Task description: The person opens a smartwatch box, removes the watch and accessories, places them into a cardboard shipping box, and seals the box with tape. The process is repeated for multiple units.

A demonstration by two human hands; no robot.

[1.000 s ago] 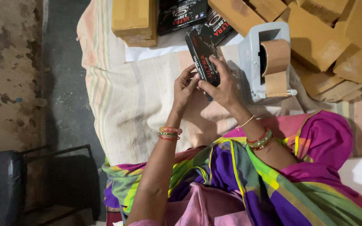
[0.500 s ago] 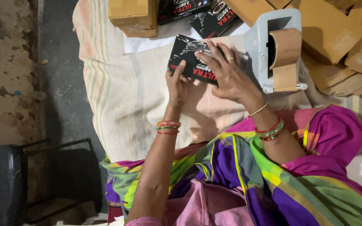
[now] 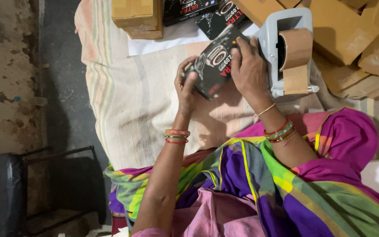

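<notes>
— At the far left, what do we see?
— A black chair [image 3: 1, 193] on the stained floor, then the pale striped cloth [image 3: 132, 101] with plain brown cardboard boxes [image 3: 137, 15] at its top edge.
— And our hands?
— Our left hand [image 3: 186, 85] grips the lower corner of the glossy black printed carton [image 3: 213, 63], held tilted above the cloth. Our right hand [image 3: 251, 66] clasps its other side, just beside the grey tape dispenser with its brown roll [image 3: 292, 52].

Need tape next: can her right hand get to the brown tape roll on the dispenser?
Probably yes. The right hand rests on the black box right beside the grey dispenser, and nothing lies between it and the tape roll.
</notes>
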